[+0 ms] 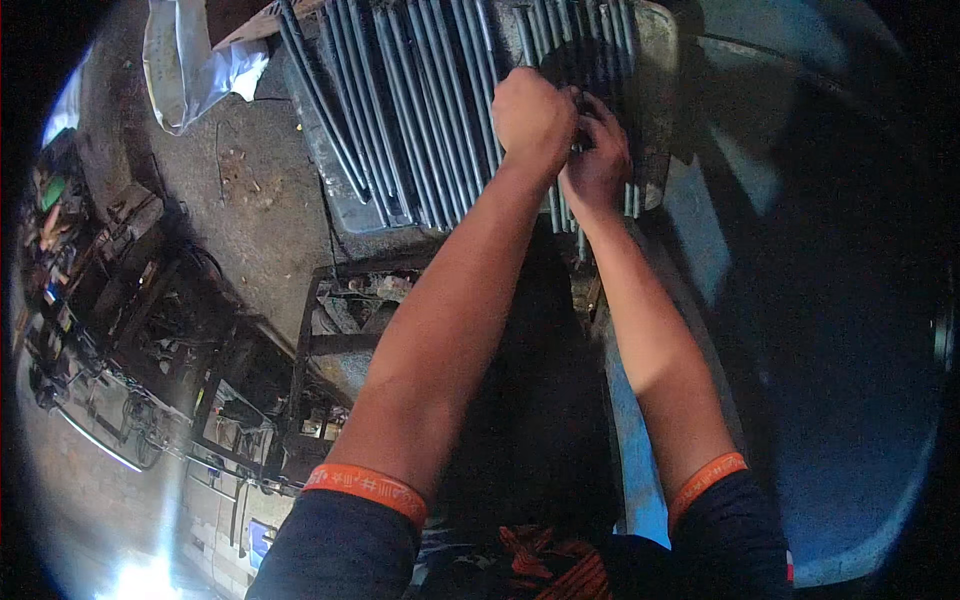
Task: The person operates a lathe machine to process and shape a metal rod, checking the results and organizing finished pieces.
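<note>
Long grey metal rods [430, 110] lie side by side across a flat tray-like surface [655, 100] in front of me. My left hand [535, 115] is closed in a fist over the right-hand group of rods [588, 40]. Close against it, my right hand [600, 155] has its fingers curled, with a dark spot between the two hands. What either hand grips is hidden by the fingers. One rod's upper end [524, 25] shows just above my left fist, and lower rod ends stick out below my right hand.
A crumpled whitish plastic bag [185, 75] hangs at the upper left. Below the rods stands a dark metal frame [325, 340]. Cluttered racks [170, 340] with mixed parts fill the left side. A blue surface [640, 450] runs beside my right arm, and a bright light glares at the lower left.
</note>
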`<state>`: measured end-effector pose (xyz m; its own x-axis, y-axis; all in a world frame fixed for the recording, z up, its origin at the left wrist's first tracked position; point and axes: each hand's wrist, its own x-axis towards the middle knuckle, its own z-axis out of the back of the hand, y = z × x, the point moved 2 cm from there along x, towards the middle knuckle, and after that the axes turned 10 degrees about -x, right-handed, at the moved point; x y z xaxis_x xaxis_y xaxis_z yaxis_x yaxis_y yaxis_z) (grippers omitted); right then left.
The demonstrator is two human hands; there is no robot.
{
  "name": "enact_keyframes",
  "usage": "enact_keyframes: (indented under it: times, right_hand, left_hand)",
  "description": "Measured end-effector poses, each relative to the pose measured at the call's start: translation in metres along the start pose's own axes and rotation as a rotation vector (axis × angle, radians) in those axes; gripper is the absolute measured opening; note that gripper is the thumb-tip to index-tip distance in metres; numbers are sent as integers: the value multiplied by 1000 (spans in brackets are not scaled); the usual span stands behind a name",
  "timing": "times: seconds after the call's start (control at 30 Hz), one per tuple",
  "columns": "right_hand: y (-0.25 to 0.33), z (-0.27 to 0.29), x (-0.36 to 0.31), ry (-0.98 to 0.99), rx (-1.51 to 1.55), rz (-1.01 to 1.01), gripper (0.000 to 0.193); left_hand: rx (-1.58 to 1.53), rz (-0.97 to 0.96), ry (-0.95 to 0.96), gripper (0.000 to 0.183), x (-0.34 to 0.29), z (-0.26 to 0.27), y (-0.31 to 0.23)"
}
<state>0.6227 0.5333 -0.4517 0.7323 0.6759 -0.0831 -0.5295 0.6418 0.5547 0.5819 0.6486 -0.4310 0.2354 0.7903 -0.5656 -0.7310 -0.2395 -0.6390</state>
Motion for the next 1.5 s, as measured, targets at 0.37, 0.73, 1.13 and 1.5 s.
enact_keyframes:
  times: [0.37, 0.73, 1.13, 1.5]
  right_hand:
    - [2, 0, -7, -8, 29, 3, 33]
    - [2, 6, -21, -7, -35, 39, 40]
    - [81, 117, -61, -26, -81, 499, 31]
    - [324, 269, -178, 667, 1471, -325, 57]
  left_hand:
    - [24, -17, 62, 41, 0, 5, 11]
    - [-259, -129, -6, 38, -35, -4, 29]
    - [-753, 116, 64, 30, -123, 92, -1]
    - [-1472, -222, -460, 12, -386, 361, -66]
